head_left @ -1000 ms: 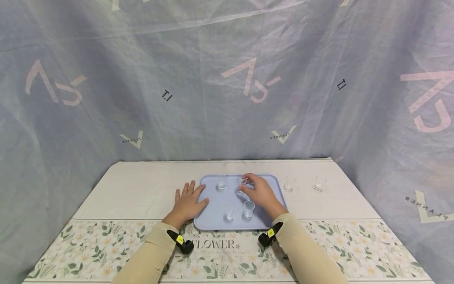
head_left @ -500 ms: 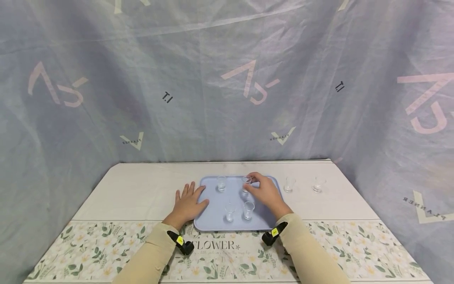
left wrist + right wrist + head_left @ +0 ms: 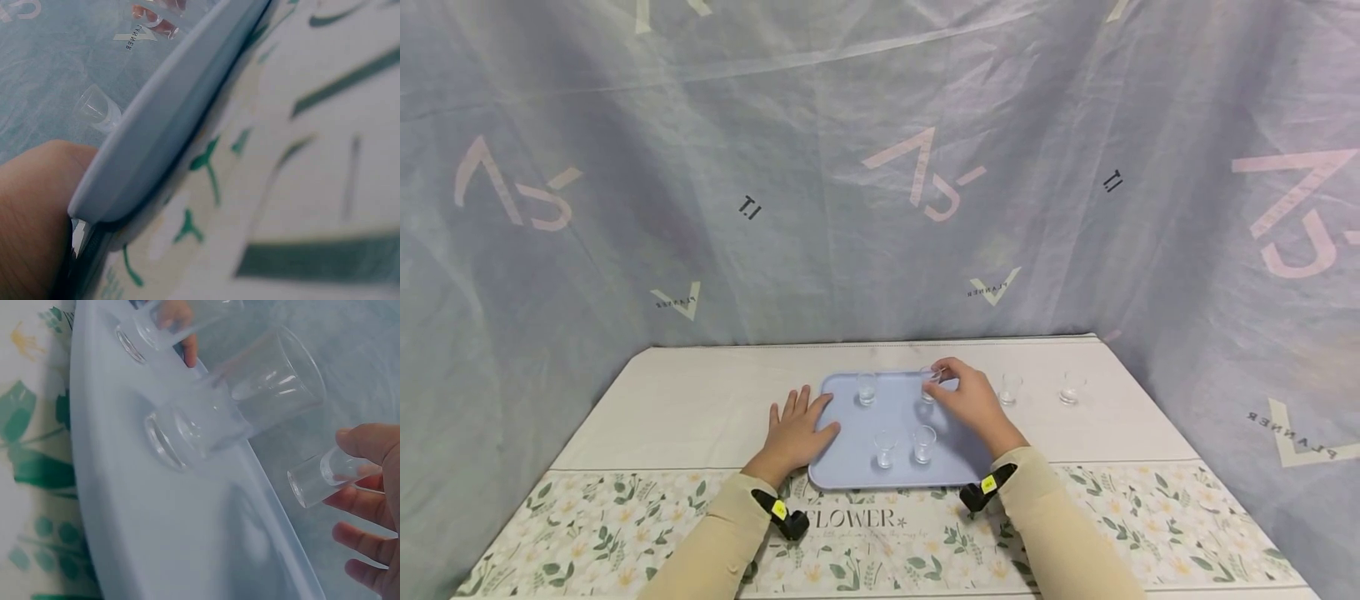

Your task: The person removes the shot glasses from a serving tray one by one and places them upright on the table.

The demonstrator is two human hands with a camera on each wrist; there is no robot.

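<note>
My right hand pinches a clear shot glass between thumb and fingers, over the back part of the pale blue tray. In the right wrist view the base of this held glass hangs clear of the tray surface. My left hand lies with fingers spread at the tray's left edge, thumb and forefinger over the rim. One shot glass stands at the tray's back left. Toward the front stand two others, a left glass and a right glass.
Two more shot glasses, a nearer one and a farther one, stand on the white tablecloth right of the tray. A floral band runs along the cloth's front. A grey curtain rises behind and at both sides.
My right hand has moved to the right and slightly away, carrying the shot glass along over the tray. The left hand and the other glasses have stayed in place.
</note>
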